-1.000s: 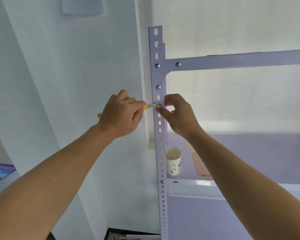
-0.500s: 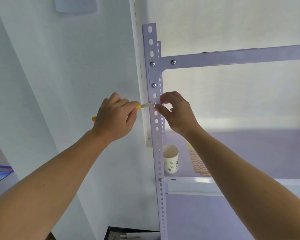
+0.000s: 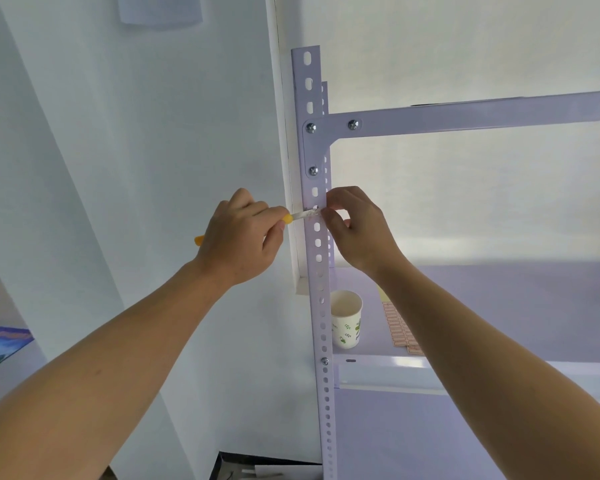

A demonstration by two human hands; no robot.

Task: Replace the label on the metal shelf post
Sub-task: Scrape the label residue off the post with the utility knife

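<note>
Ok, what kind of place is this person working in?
Probably a storeroom or office corner: a slotted metal shelf post beside a white wall, with a paper cup and label sheets on its shelf.

Shelf post [image 3: 321, 306] painted metal, smooth; cup [image 3: 346, 320] paper, matt.

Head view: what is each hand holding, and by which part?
Left hand grips a yellow-handled scraper by its handle, blade against the shelf post. Right hand pinches beside the blade tip; what it holds cannot be told.
</note>
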